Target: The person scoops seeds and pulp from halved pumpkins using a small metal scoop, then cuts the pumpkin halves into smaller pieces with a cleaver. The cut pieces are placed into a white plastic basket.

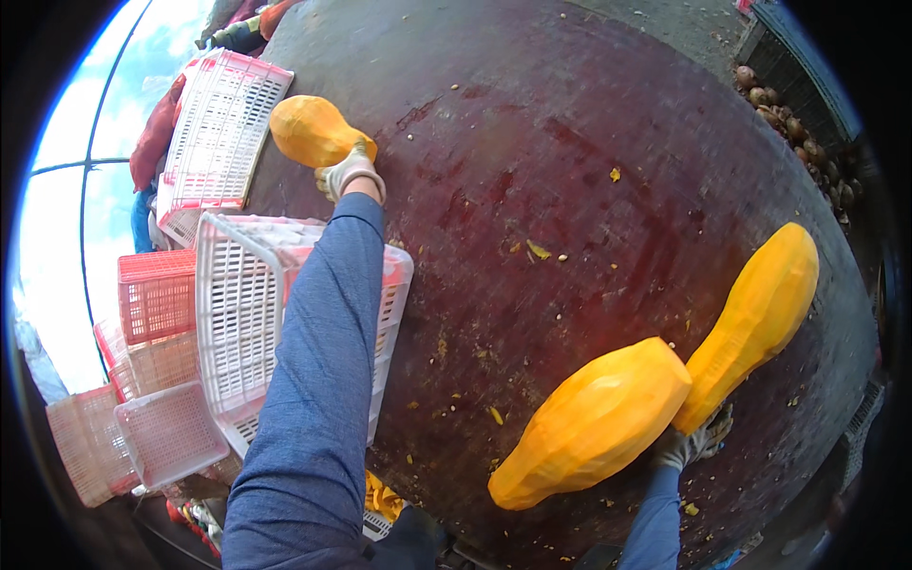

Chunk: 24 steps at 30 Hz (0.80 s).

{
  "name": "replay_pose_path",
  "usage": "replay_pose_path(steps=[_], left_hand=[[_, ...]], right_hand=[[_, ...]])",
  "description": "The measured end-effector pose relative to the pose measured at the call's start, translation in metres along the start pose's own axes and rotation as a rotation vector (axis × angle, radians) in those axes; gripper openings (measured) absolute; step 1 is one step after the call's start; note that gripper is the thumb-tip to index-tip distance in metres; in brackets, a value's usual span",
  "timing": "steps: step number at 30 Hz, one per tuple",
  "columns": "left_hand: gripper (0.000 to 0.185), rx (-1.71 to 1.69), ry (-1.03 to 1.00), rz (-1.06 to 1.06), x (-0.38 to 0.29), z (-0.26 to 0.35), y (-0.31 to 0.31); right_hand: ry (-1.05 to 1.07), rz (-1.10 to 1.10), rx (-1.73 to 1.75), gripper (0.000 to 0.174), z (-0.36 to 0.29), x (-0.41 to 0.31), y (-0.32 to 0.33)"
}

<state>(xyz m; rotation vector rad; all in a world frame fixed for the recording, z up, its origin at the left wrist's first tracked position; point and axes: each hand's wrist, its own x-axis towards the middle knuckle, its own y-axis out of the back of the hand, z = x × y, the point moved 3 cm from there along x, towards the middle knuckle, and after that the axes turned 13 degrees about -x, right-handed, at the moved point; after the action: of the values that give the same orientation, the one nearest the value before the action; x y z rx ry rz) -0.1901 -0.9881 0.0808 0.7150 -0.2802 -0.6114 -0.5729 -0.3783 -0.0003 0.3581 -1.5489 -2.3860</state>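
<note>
My gloved left hand (349, 169) is stretched far forward and grips the narrow end of a small peeled orange squash (308, 131) on the dark reddish tabletop (491, 206). At the right lie two larger peeled squashes. The plump one (591, 424) lies aslant, its broad end against the lower part of a longer one (755, 320). My gloved right hand (695, 443) is at the near end of the longer squash. Part of that hand is hidden behind the squashes, so its grip is unclear. A tiny blue spot shows by its fingers.
A large white and pink plastic crate (239, 320) stands along the table's left edge, under my left arm. Another white crate (217, 135) lies beyond it, and several red and pink crates (157, 296) are stacked farther left. Peel scraps (539, 249) and seeds dot the table.
</note>
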Motion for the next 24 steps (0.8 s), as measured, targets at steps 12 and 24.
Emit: replay_pose_path(steps=[12, 24], left_hand=[[0.110, -0.310, 0.291, -0.132, 0.127, -0.027, -0.057], [0.070, -0.497, 0.379, -0.533, 0.133, -0.039, -0.089]], right_hand=[[0.002, 0.003, 0.062, 0.065, 0.004, 0.000, -0.019], [-0.050, 0.039, 0.097, 0.066, 0.019, 0.005, -0.032]])
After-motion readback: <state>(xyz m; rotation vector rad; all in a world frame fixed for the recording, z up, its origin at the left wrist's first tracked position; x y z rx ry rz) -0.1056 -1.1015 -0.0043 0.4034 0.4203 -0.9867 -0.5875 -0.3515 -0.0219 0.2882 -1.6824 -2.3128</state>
